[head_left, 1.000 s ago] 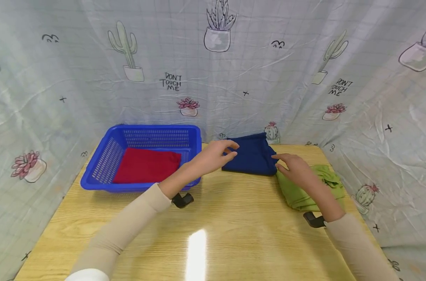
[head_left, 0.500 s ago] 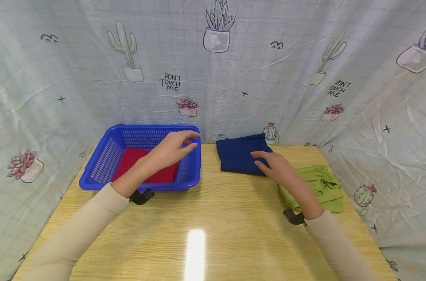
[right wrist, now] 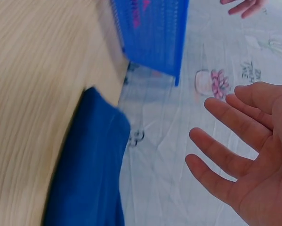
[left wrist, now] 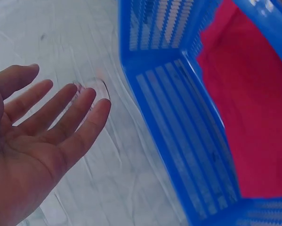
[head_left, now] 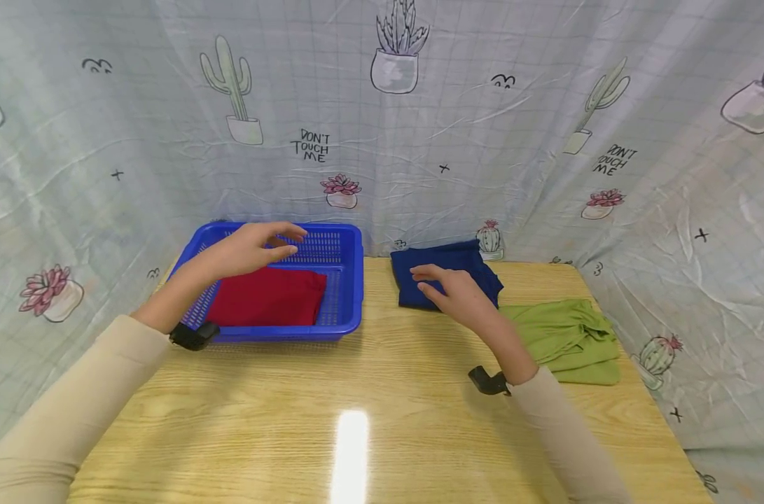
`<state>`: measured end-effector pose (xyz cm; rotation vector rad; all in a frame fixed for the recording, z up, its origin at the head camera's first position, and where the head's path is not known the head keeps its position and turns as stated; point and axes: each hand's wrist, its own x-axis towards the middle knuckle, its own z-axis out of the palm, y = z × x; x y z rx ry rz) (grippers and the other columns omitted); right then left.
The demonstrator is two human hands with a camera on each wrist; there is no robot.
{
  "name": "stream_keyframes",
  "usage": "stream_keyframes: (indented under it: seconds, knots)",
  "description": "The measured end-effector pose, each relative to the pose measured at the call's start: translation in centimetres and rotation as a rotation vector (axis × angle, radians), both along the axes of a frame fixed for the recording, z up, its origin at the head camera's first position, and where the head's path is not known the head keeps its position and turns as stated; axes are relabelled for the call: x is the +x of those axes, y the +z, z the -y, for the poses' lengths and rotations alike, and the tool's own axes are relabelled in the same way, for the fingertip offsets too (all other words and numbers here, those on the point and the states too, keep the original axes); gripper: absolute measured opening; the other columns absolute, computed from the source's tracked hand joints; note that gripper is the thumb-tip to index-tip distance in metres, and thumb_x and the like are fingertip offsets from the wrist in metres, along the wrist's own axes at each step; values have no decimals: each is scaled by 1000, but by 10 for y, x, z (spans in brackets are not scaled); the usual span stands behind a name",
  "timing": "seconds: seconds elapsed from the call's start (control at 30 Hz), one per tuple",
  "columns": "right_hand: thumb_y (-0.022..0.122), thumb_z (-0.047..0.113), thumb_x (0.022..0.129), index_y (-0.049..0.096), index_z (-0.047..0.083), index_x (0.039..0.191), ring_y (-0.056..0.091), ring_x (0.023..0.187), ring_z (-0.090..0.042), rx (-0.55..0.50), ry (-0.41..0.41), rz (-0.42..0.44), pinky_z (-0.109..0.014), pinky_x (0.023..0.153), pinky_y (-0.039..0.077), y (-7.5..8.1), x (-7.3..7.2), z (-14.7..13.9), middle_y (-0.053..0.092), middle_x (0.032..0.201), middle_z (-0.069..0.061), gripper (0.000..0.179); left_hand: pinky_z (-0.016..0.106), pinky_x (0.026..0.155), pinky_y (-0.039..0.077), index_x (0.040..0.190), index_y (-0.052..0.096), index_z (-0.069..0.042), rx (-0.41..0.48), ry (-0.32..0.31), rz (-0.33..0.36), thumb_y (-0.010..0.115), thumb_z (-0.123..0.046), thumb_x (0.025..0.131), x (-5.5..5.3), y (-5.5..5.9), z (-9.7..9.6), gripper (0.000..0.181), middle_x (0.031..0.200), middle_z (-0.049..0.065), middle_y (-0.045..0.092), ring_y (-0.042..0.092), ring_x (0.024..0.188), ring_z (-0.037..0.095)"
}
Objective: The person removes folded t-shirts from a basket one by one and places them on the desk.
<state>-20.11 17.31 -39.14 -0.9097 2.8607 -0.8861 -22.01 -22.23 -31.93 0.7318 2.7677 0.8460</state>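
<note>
My left hand (head_left: 246,248) hovers over the blue plastic basket (head_left: 353,294), its fingers loosely bent and holding nothing. Inside that basket lies a folded red cloth (head_left: 268,297). In the left wrist view the palm and spread fingers (left wrist: 75,113) show beside the basket's slotted wall. My right hand (head_left: 460,297) is above the folded dark blue cloth (head_left: 447,259) at the back of the table, overlapping it in the head view. Nothing is between its relaxed fingers, as the right wrist view also shows, with the blue cloth off to the side.
A crumpled green cloth (head_left: 567,339) lies at the right of the wooden table (head_left: 293,413), beside the right forearm. Behind the table hangs a pale curtain (head_left: 445,126) printed with cacti. Each wrist wears a black camera mount (head_left: 195,336).
My left hand has moved left from beside the dark blue cloth to over the basket. My right hand has moved left from that cloth's right edge to above it. The cloths stay put.
</note>
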Motion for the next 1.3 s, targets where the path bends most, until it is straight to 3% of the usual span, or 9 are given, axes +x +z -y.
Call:
stream_keyframes:
  seconds: [0.23,0.5,0.73,0.9,1.13,1.3]
  knots:
    - [58,19,105,60,11,141,66,116,-25,-35,37,-19,-43,93,55,3,-7,29,68,132,-7,37,58,99,48,144,55,-5,-10,47,7,54,-23,107,-3,4,26,41,141,21,58,55,126,44]
    - [57,21,106,61,12,142,68,106,-20,-85,105,-18,-37,83,57,11,-14,59,69,130,-6,37,57,95,50,144,53,1,7,80,12,55,-21,107,-8,5,51,44,137,26,59,58,122,46]
    - [56,18,107,62,10,140,67,111,-21,-129,153,11,-37,92,55,22,-22,86,68,130,-8,35,61,99,46,149,46,0,-44,114,89,59,-30,105,-18,1,74,55,142,29,53,50,129,51]
    - [55,21,107,62,14,140,65,112,-15,-114,180,20,-34,95,53,28,-30,107,69,127,-2,34,61,97,48,151,42,2,-46,124,141,59,-31,105,-27,-3,89,59,145,33,48,44,133,56]
    - [55,27,107,61,15,141,66,115,-18,-46,207,32,-34,94,53,40,-44,135,68,131,-3,36,52,88,55,151,41,1,-57,158,207,62,-37,103,-36,-5,98,65,148,33,45,54,124,48]
    - [54,32,107,59,20,143,65,118,-19,-1,187,85,-33,95,52,48,-56,154,67,133,-2,38,56,94,52,152,39,1,-46,162,278,63,-39,102,-40,-7,100,69,151,32,41,51,128,49]
